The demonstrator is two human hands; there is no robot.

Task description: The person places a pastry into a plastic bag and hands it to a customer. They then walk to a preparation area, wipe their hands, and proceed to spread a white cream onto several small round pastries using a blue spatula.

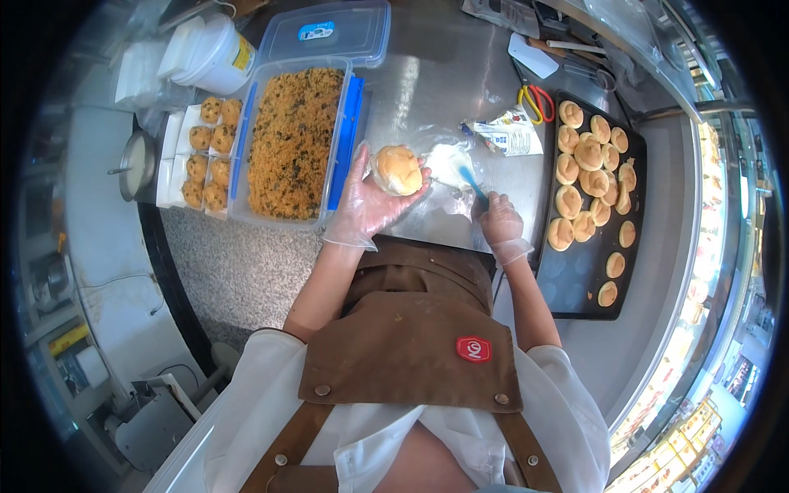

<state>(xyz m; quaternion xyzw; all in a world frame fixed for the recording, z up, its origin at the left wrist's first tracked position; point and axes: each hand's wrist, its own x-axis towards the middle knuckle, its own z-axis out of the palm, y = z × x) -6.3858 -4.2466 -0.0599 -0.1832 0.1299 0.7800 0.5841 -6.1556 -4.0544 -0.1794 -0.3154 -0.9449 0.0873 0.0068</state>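
A round golden bun (397,169) with white cream around its side rests in my left hand (375,200), which wears a clear plastic glove. My right hand (500,220), gloved too, grips the handle of a blue spatula (473,182). The blue tip touches a mound of white cream (447,164) on the steel worktop, just right of the bun. Left of my left hand stands a clear plastic tub (241,154) filled with brown floss-like crumbs (296,142) with dark flecks.
Several plain buns (589,154) lie on a black baking tray (570,302) at right. Crumb-coated balls (200,137) sit in white paper boxes at left. Scissors (537,103) and a torn printed packet (511,132) lie behind the cream. The tub's lid (357,31) and a white bucket (212,58) are farther back.
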